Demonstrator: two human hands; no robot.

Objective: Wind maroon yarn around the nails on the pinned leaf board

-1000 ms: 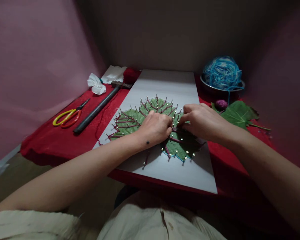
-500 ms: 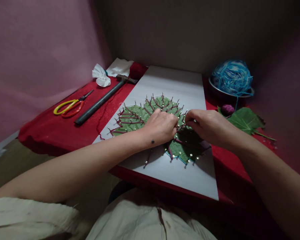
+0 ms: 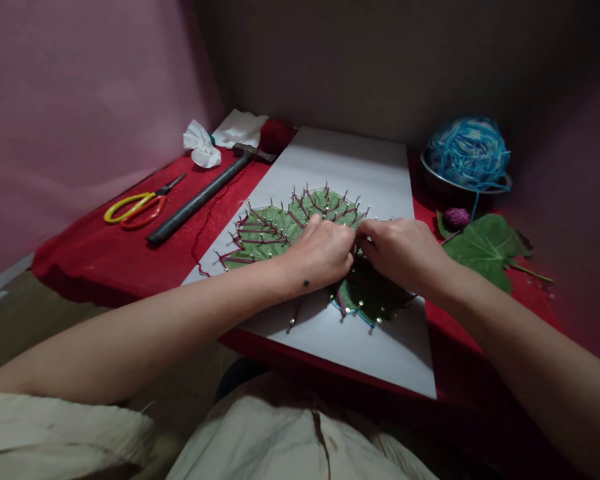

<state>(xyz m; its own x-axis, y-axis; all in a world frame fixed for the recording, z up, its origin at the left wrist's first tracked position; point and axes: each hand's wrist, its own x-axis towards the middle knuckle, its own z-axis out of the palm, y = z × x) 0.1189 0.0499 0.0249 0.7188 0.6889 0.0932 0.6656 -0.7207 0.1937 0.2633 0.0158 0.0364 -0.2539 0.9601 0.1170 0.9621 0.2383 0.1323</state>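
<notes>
A green leaf point(image 3: 266, 230) lies on a white board point(image 3: 300, 347), ringed and crossed by many nails with dark red yarn strung between them. Blue yarn runs round some nails at the leaf's lower edge. My left hand point(image 3: 325, 250) rests over the leaf's middle with its fingers closed. Just right of it, my right hand point(image 3: 397, 247) is pinched, its fingertips close to my left fingers. What either hand holds is too small or hidden to make out. A small purple yarn ball point(image 3: 457, 219) sits right of the board.
On the red cloth point(image 3: 130, 267) at left lie scissors point(image 3: 143, 205), a hammer point(image 3: 200, 200), crumpled white tissue point(image 3: 200, 145) and a red yarn ball point(image 3: 276, 135). At right are a bowl point(image 3: 443, 183) with blue yarn point(image 3: 470, 152) and a loose leaf point(image 3: 487, 247).
My right hand has moved left, closer to my left hand. My left hand remains nearly where it was. The view has shifted slightly.
</notes>
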